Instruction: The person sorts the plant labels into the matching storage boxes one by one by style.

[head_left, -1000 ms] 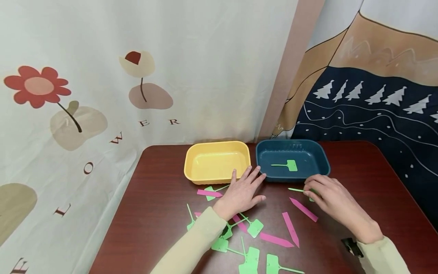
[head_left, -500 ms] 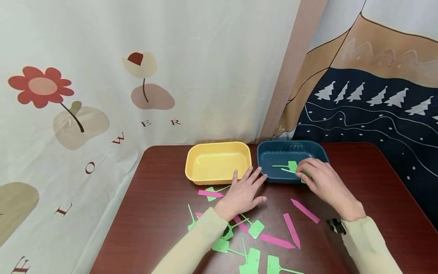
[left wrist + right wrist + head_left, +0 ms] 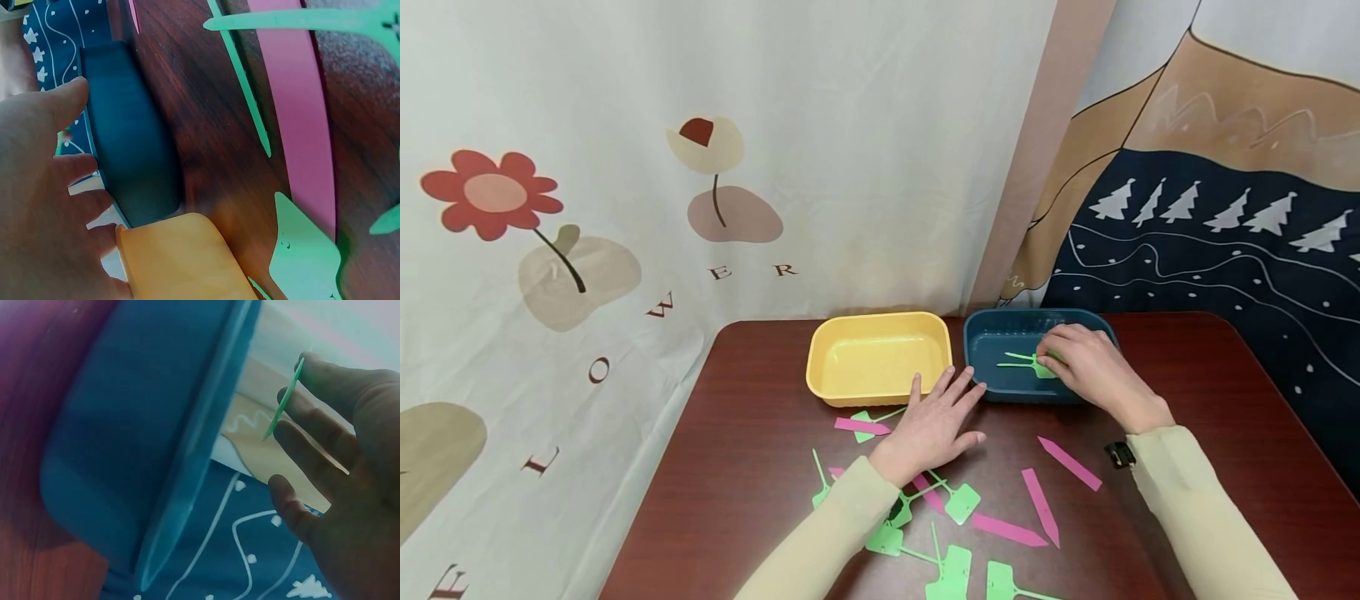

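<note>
My right hand [image 3: 1093,373] is over the blue basin [image 3: 973,333], pinching a green plant label [image 3: 286,400] between thumb and fingertips. That label hangs above the basin, its thin stem pointing left. Another green plant label [image 3: 1045,372] lies on the basin floor, partly covered by the right hand. With fingers spread, my left hand [image 3: 925,433] reaches to the near rims of the yellow basin [image 3: 820,367] and the blue basin, its fingertips touching them in the left wrist view. Under and around the left forearm lie several green plant labels [image 3: 962,502] and pink pointed strips [image 3: 1009,530].
On the dark red-brown table [image 3: 700,467], two more pink strips [image 3: 1070,463] lie right of centre. A pink strip [image 3: 859,426] crosses a green label in front of the yellow basin. Printed curtains [image 3: 865,167] hang behind the table.
My right hand picked up a green plant label from the table right of the basins and carried it up and left, over the blue basin. The left hand has stayed in place.
</note>
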A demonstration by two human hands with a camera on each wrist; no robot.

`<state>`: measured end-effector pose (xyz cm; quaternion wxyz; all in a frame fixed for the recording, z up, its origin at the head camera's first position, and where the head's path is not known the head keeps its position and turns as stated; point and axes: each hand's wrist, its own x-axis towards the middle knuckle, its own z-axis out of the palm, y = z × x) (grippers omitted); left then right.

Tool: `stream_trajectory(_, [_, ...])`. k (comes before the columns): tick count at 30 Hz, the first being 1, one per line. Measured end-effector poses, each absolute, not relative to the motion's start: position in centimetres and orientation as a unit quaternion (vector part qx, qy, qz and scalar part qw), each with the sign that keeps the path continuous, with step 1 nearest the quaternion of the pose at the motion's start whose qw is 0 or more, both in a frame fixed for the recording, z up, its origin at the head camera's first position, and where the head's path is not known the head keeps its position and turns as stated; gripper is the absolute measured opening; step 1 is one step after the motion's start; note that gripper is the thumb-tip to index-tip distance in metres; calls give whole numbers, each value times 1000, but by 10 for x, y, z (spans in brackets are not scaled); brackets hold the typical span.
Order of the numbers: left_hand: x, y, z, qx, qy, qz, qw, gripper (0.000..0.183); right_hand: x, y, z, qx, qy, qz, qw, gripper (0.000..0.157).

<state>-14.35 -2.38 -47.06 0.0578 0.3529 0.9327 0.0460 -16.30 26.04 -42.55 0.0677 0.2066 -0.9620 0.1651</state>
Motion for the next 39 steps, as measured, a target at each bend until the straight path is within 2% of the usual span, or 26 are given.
stream_trajectory(9, [-143, -23, -470, 358, 931, 46, 50, 72, -195, 264, -441, 219, -968, 124, -15, 6])
stream_trajectory(21, [-140, -22, -470, 359, 931, 43, 50, 72, -214, 264, -452, 247, -960, 121, -57, 9])
stream_trajectory(25, [-140, -21, -471, 359, 930, 50, 55, 72, -216, 264, -453, 230, -963, 115, -78, 5])
stream_trajectory(27, [-140, -21, -471, 359, 930, 55, 58, 72, -213, 264, -448, 212, -967, 117, -81, 11])
stream_trajectory(30, [-140, -21, -471, 358, 930, 55, 61, 73, -205, 265, -436, 179, -972, 135, -65, 24])
stream_trajectory(32, [-141, -22, -471, 357, 931, 52, 59, 73, -196, 267, -427, 161, -974, 156, -35, 31])
stream_trajectory(39, [-144, -25, -472, 354, 932, 52, 56, 74, -157, 268, -412, 117, -964, 232, 59, 41])
